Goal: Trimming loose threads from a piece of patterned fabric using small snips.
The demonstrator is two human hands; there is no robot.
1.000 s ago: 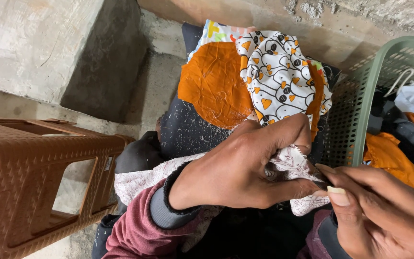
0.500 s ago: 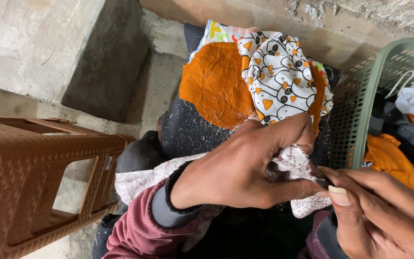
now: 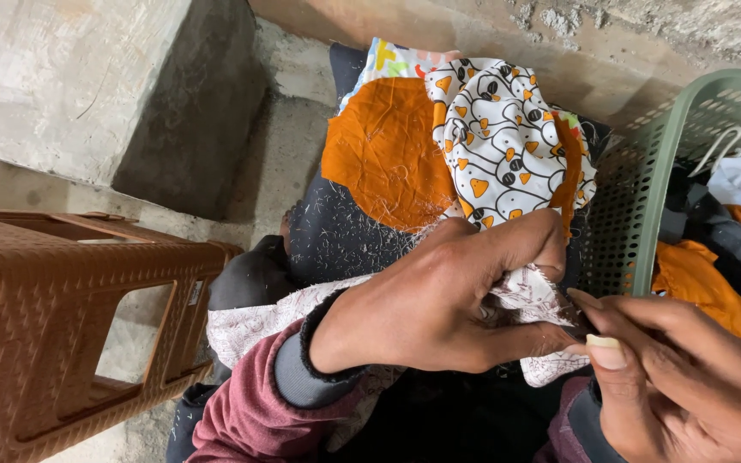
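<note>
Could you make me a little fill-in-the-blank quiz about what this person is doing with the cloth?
1. The left hand pinches a pale printed cloth while the right hand meets it from the ____ side of the picture.
2. The basket full of clothes is ____ in colour.
3. The woven-look plastic stool is ____.
4. Beside the cartoon-print fabric lies a plain ____ piece.

Missing words: right; green; brown; orange

Both hands meet low in view, left hand (image 3: 448, 300) fingers curled closed, right hand (image 3: 679, 369) pinching.
</note>
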